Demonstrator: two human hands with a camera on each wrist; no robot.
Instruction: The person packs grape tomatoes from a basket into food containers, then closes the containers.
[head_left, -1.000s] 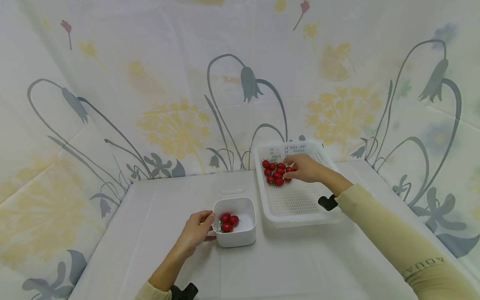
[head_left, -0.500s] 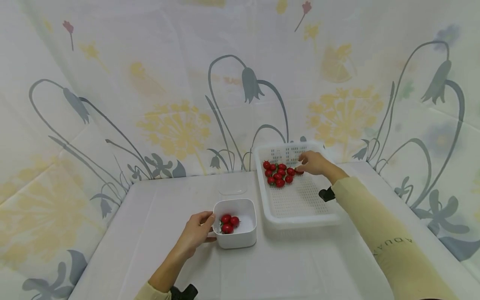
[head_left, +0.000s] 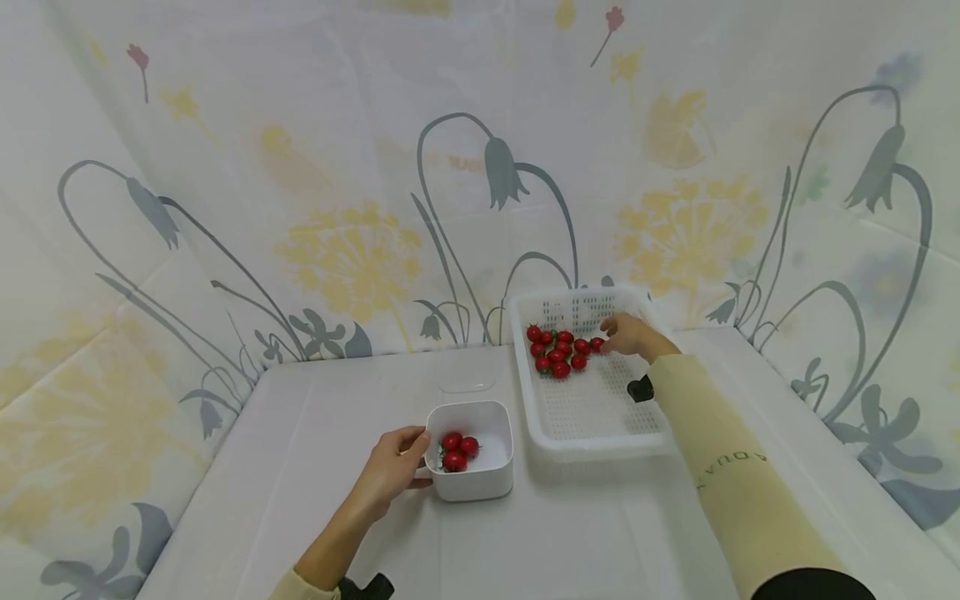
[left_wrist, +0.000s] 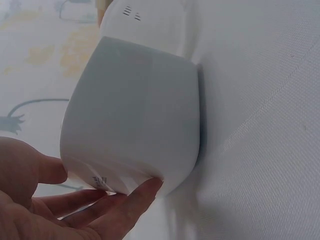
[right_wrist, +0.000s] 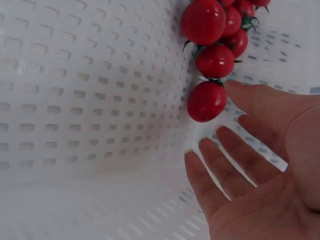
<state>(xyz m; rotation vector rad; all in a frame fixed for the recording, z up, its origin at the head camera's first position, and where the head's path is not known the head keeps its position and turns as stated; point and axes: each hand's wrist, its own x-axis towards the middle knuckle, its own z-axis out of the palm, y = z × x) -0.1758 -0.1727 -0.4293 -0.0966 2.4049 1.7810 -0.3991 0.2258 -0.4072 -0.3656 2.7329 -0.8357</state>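
Observation:
A white square box [head_left: 474,485] stands on the white-covered table, with 3 red cherry tomatoes [head_left: 454,460] inside at its left. My left hand [head_left: 396,462] holds the box by its left side, thumb at the rim and fingers against the outer wall; the left wrist view shows this grip [left_wrist: 100,210] close up. Over at the right, my right hand [head_left: 630,335] is inside a white perforated basket [head_left: 536,421]. Its fingers [right_wrist: 240,155] are spread, and the thumb tip appears to touch the end cherry tomato [right_wrist: 207,101] of a cluster [head_left: 558,352]. Nothing is gripped there.
A clear flat piece [head_left: 467,382], perhaps a lid, lies behind the box. Behind the table hangs a flower-printed sheet [head_left: 337,167]. The basket's raised walls surround the right hand, and its near left corner lies close to the box.
My right hand has shifted right from over the cluster, and a cherry tomato now sits at the cluster's right end, uncovered by the fingers. The left hand and box stay put.

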